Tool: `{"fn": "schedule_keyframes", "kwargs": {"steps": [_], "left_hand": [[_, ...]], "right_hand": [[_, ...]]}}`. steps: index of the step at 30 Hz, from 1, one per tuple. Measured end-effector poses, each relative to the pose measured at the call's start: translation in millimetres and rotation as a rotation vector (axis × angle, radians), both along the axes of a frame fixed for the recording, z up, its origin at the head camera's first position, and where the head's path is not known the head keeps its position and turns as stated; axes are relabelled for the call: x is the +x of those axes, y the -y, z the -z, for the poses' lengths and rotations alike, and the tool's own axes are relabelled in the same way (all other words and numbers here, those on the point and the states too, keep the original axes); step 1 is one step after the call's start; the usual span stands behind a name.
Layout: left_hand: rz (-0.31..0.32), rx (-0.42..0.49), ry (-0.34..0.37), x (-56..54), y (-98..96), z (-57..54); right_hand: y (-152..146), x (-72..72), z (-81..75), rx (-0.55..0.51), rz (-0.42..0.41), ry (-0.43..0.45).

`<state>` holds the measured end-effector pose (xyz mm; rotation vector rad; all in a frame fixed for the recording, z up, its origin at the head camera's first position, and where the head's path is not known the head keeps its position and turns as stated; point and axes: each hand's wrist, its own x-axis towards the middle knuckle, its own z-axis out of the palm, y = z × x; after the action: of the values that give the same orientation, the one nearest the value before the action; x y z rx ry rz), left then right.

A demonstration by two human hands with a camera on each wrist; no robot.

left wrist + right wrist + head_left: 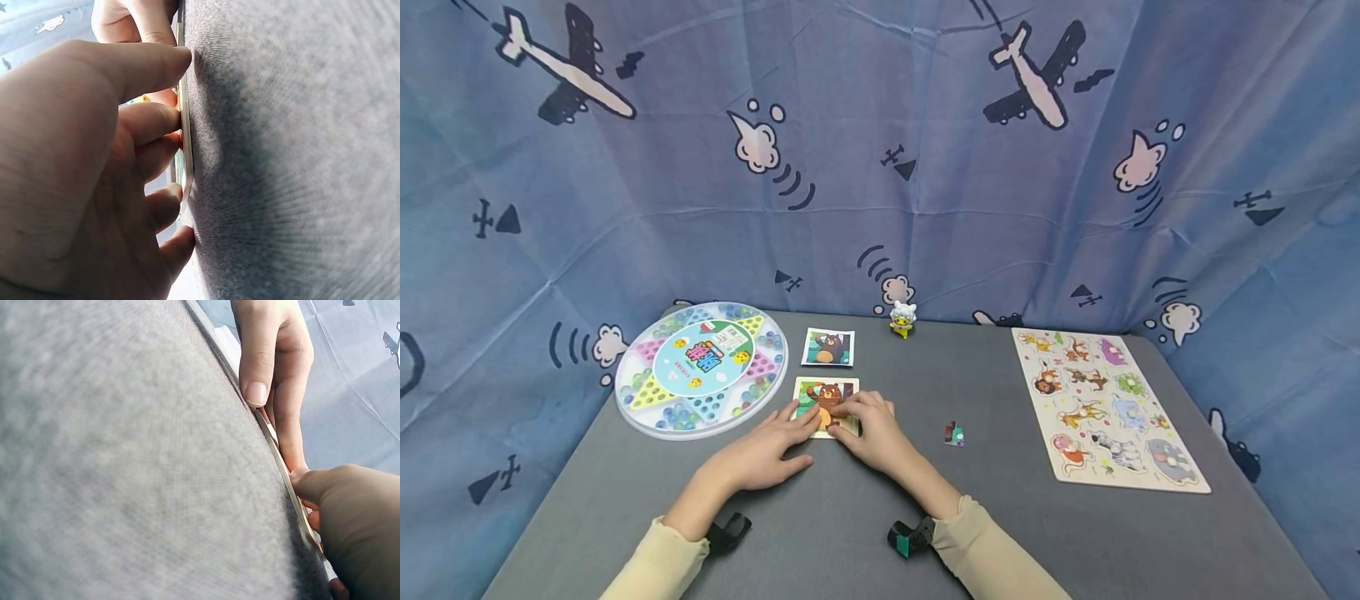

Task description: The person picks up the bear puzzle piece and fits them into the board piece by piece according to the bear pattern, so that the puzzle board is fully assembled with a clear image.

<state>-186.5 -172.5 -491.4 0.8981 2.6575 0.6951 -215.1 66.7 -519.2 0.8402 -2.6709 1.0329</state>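
A small bear jigsaw puzzle (806, 388) in a pale frame lies flat on the grey table, with both hands over its lower half. My left hand (767, 451) lies with fingers extended, their tips on the puzzle's lower left, the thumb out to the side. My right hand (874, 427) bends over the lower right corner, thumb and forefinger closing on a puzzle piece there, mostly hidden beneath them. In the left wrist view the left fingertips touch the thin frame edge (187, 150). The right thumb (309, 485) presses at the frame in the right wrist view.
A loose puzzle piece (954, 434) lies right of the hands. Behind the puzzle is a bear picture card (828, 347). A round marble game board (700, 371) sits left, a small figurine (902, 319) at the back, and a wooden animal puzzle board (1108, 408) right.
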Motion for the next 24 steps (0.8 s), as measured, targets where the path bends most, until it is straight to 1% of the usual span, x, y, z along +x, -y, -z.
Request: {"fn": "schedule_keyframes", "kwargs": {"steps": [13,20,24], "left_hand": [[-0.008,0.012,-0.004,-0.2,0.8,4.4],[-0.005,0.015,-0.002,-0.9,1.2,6.6],[-0.010,0.013,0.003,0.3,0.4,4.9]], "right_hand": [[0.0,0.2,0.0,0.012,0.000,0.005],[-1.2,-0.9,-7.6,-0.003,-0.018,0.034],[-4.2,-3.0,-16.2,-0.037,-0.032,0.035]]}}
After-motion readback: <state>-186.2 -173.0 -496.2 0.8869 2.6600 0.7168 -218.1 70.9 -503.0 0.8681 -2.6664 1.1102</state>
